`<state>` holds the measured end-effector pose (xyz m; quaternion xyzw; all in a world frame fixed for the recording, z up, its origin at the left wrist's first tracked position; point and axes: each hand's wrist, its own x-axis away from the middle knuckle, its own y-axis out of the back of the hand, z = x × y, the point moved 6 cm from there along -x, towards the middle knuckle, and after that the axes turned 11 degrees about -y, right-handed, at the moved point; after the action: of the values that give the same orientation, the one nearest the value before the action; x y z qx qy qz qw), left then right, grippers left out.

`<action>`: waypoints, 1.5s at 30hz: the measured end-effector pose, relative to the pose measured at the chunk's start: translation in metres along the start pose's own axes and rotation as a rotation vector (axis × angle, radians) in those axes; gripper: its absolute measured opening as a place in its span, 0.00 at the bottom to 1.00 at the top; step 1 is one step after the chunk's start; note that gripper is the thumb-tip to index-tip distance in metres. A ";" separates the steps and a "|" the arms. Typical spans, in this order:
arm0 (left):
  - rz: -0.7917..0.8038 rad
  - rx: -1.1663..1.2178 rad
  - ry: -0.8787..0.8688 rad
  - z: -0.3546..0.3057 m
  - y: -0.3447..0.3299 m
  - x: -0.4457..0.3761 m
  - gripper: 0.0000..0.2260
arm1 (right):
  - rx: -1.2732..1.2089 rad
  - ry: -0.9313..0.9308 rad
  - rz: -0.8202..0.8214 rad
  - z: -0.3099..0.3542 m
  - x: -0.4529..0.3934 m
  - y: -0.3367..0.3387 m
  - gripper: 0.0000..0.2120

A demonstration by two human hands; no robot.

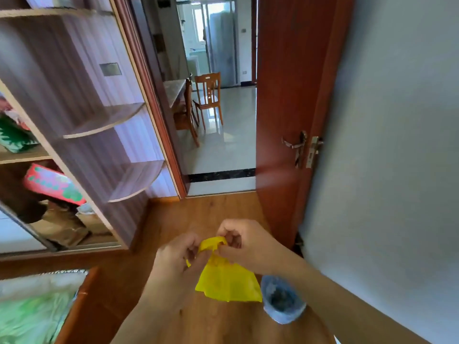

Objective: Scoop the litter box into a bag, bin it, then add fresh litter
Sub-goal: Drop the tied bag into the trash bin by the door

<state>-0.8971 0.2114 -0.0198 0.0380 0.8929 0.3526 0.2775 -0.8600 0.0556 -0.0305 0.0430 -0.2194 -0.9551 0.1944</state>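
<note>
Both hands meet at chest height: left hand (180, 254) and right hand (244, 240) pinch the yellow bag's (227, 281) top. At four o'clock, a lined bin (282, 300) stands on the floor (188, 214).

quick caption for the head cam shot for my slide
Both hands, left hand and right hand, pinch the top of a yellow plastic bag above a lined bin near an open door.

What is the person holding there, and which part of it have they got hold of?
A yellow plastic bag. Both hands, left and right, pinch its top edge, and the rest hangs below.
</note>
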 end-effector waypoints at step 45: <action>0.872 0.385 -0.518 0.004 -0.354 -0.306 0.06 | -0.027 -0.640 -0.939 -0.227 -0.025 0.256 0.02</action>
<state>-0.5924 -0.1320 -0.1090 0.5410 0.7452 0.2441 0.3041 -0.7083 -0.2380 -0.1226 -0.1581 -0.2123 -0.9072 -0.3269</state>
